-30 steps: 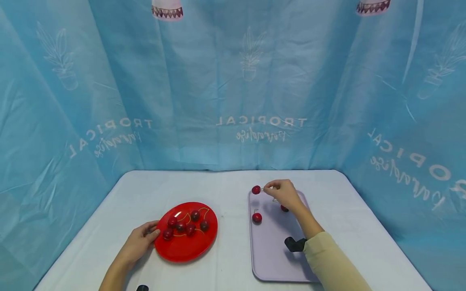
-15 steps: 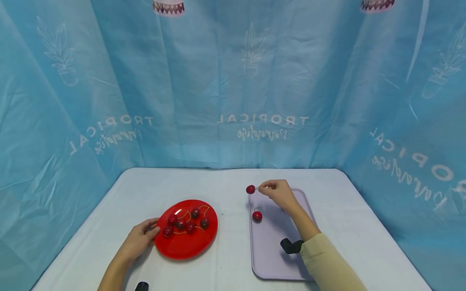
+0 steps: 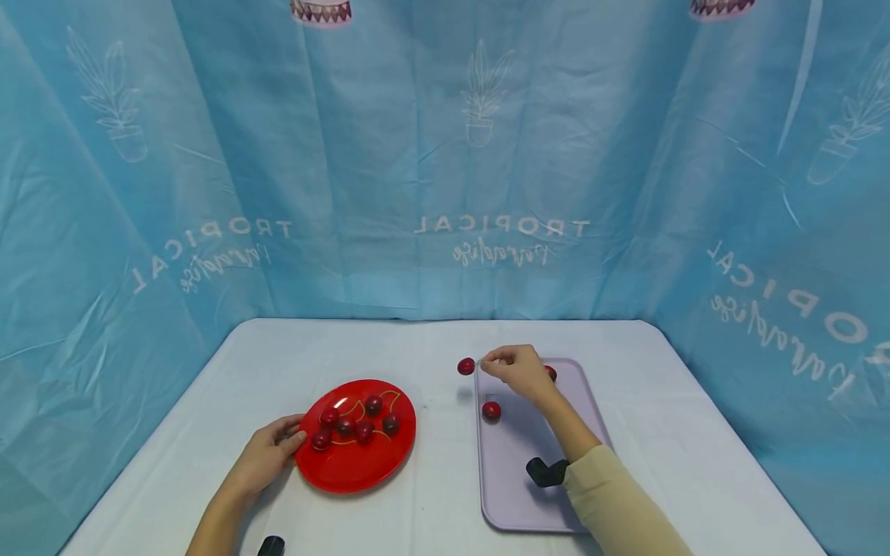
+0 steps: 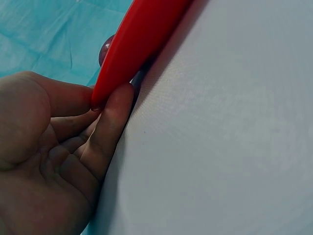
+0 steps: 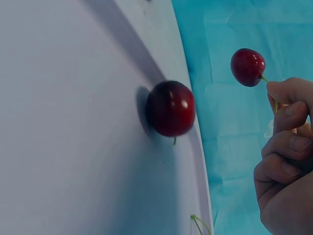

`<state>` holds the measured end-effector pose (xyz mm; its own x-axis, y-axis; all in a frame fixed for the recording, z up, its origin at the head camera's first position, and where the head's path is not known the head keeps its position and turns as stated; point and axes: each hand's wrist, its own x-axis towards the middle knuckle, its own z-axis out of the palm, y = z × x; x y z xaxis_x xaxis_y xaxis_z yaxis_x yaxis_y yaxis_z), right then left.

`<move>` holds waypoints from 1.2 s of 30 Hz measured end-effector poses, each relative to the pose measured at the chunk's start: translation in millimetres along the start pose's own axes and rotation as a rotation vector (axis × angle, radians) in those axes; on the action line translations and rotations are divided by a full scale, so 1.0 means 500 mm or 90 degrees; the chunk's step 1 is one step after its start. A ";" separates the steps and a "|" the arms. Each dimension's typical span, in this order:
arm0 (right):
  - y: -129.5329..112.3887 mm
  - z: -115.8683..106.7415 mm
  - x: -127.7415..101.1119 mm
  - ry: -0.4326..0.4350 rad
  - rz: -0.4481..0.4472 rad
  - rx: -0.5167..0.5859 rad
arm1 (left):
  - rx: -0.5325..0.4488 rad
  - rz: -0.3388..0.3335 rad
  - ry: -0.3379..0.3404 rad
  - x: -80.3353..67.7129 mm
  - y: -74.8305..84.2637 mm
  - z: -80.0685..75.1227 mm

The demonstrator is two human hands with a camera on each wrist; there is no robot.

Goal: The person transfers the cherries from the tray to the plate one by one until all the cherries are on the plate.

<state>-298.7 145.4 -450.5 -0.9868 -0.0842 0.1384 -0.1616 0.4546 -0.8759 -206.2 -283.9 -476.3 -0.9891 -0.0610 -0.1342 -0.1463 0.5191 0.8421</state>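
My left hand (image 3: 267, 455) grips the left rim of a round red plate (image 3: 348, 471), thumb above and fingers under the edge, as the left wrist view shows. Several dark red cherries (image 3: 364, 432) with stems lie on that plate. Over the far left corner of a pale purple tray (image 3: 514, 494), my right hand (image 3: 518, 372) pinches a cherry (image 3: 466, 367) by its stem. This cherry hangs in the air just left of the tray's rim. Inside the tray sit one cherry (image 3: 491, 411) near the left side and another cherry (image 3: 551, 373) partly hidden behind the right hand.
A white-covered table (image 3: 438, 463) carries the plate on the left and the tray on the right. Blue printed curtains (image 3: 445, 154) enclose its back and sides. A black wrist device (image 3: 548, 472) sticks out from the right wrist above the tray.
My right hand has moved left with the pinched cherry, from above the tray to past its left rim. The cherry behind that hand shows on its other side. My left hand stays on the plate.
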 end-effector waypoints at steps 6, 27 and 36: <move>-0.008 0.020 -0.001 -0.024 -0.029 0.000 | -0.008 0.002 -0.004 0.001 -0.001 0.000; -0.014 0.061 -0.005 -0.049 -0.037 -0.005 | -0.001 -0.002 -0.003 0.001 0.002 0.004; -0.016 0.069 -0.011 -0.062 -0.064 0.009 | 0.004 -0.004 -0.006 0.003 0.001 0.002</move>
<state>-291.4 111.5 -460.2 -0.9597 -0.2148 0.1813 -0.2593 0.4274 -0.8661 -207.7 -283.1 -476.7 -0.9880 -0.0565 -0.1441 -0.1521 0.5244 0.8378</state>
